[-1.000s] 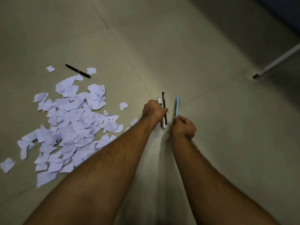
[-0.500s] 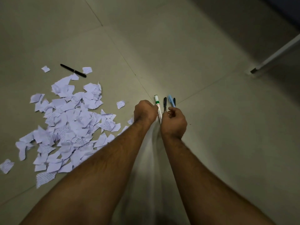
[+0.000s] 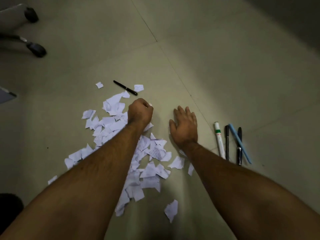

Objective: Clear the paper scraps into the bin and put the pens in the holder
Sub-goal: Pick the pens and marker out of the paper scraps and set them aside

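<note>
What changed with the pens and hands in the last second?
Both hands let go of the four gathered pens, now lying on the floor. The left hand moved to the paper scraps and grips one; the right hand is open. The lone black pen stayed put.

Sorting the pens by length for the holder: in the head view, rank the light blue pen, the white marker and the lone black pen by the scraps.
1. Light blue pen, longest.
2. White marker.
3. Lone black pen, shortest-looking, but it lies farther from the camera, so that is unsure.

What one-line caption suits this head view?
Left hand grips paper scraps; right hand open beside four pens.
</note>
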`<state>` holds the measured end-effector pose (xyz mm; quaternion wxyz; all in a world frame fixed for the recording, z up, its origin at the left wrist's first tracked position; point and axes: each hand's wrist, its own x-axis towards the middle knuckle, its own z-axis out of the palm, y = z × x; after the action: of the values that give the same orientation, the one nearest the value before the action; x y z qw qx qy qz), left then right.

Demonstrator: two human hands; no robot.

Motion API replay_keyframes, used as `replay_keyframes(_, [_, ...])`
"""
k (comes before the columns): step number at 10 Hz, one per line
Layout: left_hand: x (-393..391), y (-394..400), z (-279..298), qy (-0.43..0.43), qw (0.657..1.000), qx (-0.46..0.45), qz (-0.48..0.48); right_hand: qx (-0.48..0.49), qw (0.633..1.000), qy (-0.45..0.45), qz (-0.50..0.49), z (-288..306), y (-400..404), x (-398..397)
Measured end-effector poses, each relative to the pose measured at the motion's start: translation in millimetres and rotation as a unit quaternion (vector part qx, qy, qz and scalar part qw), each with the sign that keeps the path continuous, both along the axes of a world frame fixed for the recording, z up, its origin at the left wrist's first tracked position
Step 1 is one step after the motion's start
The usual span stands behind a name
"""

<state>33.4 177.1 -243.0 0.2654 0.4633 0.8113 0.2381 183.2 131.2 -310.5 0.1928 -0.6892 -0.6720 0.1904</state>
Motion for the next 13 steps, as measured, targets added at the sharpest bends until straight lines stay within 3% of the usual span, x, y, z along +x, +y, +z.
replay_keyframes(2, [-16.9, 40.7, -13.6, 0.001, 0.996, 0.02, 0.084, 0.006, 0.995, -0.096, -0.005, -11.2, 7.1, -6.2])
replay_keyframes(3, [-16.1, 52.1, -20.1, 0.087, 0.995, 0.019, 0.035, 0.0, 0.994, -0.106, -0.006, -10.6, 7.7, -6.3])
replay_keyframes(5, [-35.3, 67.5, -23.6, 0.327, 0.93, -0.037, -0.161, -0.011, 0.994, -0.109, -0.004, -10.1, 9.6, -7.5])
replay_keyframes(6, [-40.0, 69.3, -20.9, 0.363, 0.905, -0.065, -0.211, -0.017, 0.993, -0.114, -0.005, -9.3, 9.3, -7.2])
replay_keyframes(9, [-39.0, 62.3, -22.4, 0.503, 0.814, 0.02, -0.289, -0.002, 0.995, -0.103, -0.007, -11.7, 9.9, -7.1])
replay_keyframes(11, [-18.8, 47.1, -0.3, 0.492, 0.799, 0.163, -0.305, -0.001, 0.997, -0.082, 0.006, -9.7, 8.9, -3.4])
replay_keyframes(13, [14.3, 6.6, 34.9, 0.387, 0.842, 0.261, -0.272, -0.05, 0.997, -0.012, 0.056, 4.4, 9.3, 6.0])
